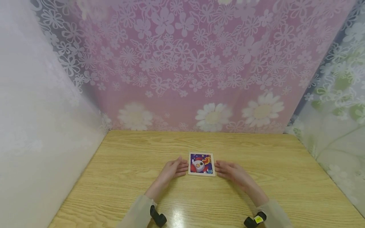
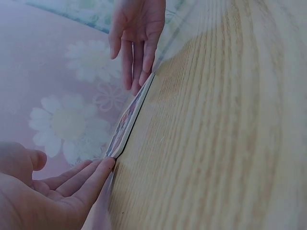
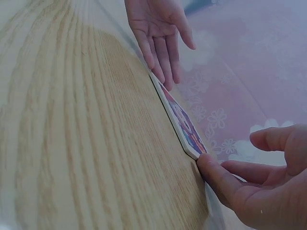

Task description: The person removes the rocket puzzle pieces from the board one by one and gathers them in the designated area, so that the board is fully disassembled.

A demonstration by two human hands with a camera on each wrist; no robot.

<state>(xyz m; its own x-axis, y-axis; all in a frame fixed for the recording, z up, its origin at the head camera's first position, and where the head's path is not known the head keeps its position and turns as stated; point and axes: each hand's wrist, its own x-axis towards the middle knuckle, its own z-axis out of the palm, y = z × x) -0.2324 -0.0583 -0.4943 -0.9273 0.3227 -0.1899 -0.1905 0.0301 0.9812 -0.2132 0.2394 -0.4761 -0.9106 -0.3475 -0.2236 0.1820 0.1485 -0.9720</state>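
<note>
A square picture puzzle board with a light frame lies flat on the wooden table. Its picture shows a red and white rocket with flames on a purple, starry ground. My left hand has its straight fingertips right at the board's left edge. On the opposite side, my right hand meets the right edge with fingers extended. Both palms face inward, thumbs raised off the board. In the left wrist view the board appears nearly edge-on between the two hands; the right wrist view shows the board likewise.
The wood-grain table reaches back to a pink floral cloth. A pale sheet borders the left side, and a leafy patterned one the right. Black wrist cameras sit at both cuffs.
</note>
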